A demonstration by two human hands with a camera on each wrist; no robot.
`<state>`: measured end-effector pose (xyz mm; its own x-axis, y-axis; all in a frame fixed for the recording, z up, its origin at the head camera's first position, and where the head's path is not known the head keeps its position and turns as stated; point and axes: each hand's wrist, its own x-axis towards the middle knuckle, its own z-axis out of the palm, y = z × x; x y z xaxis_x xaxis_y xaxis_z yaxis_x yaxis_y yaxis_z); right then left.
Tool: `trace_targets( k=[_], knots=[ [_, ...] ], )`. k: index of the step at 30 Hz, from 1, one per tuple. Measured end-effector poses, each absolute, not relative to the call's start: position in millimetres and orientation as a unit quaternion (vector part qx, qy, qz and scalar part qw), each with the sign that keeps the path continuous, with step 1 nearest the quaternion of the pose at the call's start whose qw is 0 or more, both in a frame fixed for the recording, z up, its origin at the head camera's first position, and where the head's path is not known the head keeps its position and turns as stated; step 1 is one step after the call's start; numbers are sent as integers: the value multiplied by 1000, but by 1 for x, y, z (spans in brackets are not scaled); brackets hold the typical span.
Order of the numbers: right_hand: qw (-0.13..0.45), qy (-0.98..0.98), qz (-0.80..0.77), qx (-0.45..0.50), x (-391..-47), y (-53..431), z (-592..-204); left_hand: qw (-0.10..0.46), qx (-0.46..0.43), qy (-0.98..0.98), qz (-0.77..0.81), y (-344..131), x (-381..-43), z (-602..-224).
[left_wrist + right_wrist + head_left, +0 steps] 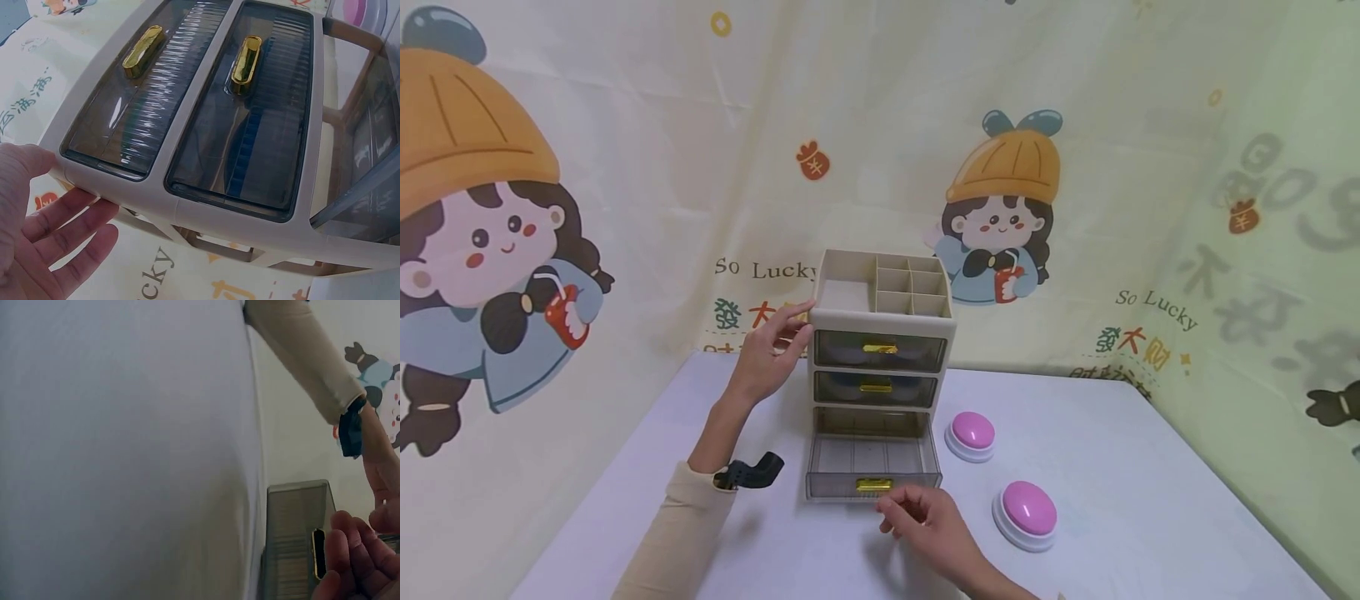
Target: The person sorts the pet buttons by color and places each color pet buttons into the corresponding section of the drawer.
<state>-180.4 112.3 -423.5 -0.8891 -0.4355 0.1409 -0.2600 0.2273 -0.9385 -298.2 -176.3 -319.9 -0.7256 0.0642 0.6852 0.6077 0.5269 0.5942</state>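
A beige desktop organizer (883, 319) stands on the white table, with divided compartments on top and smoky drawers below. Its bottom drawer (874, 484) is pulled out, its ribbed floor showing; the upper drawer (842, 350) and middle drawer (838, 388) are closed. All three have gold handles. My left hand (769, 354) touches the organizer's upper left side; in the left wrist view the thumb lies against the frame's corner and the fingers extend along the side. Just in front of the bottom drawer's gold handle (319, 554) is my right hand (936, 529), fingers loosely bent and holding nothing.
Two pink push buttons with white bases, a farther button (972, 433) and a nearer button (1028, 512), sit right of the organizer. A printed cloth (880, 100) hangs behind the table (1075, 442). Dark contents show dimly through the middle drawer's front.
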Motion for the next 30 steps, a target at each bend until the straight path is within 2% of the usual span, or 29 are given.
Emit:
trace_targets(
  k=[3,5,12,17,30],
  knots=[
    [-19,808,-512,-290,-180,114,-424,309,-205,-817,-441,-177,-299,-320],
    [-45,811,-495,-308,-180,115,-423,310,-205,-816,-442,-177,-299,-321],
    [-38,817,-508,-271,-184,122,-415,313,-207,-816,-441,-177,-300,-322],
    [-96,815,-509,-260,-193,135,-414,314,-210,-814,-441,-177,-302,-321],
    [-198,824,-477,-235,-209,167,-411,308,-206,-816,-444,-177,-301,-322]
  ],
)
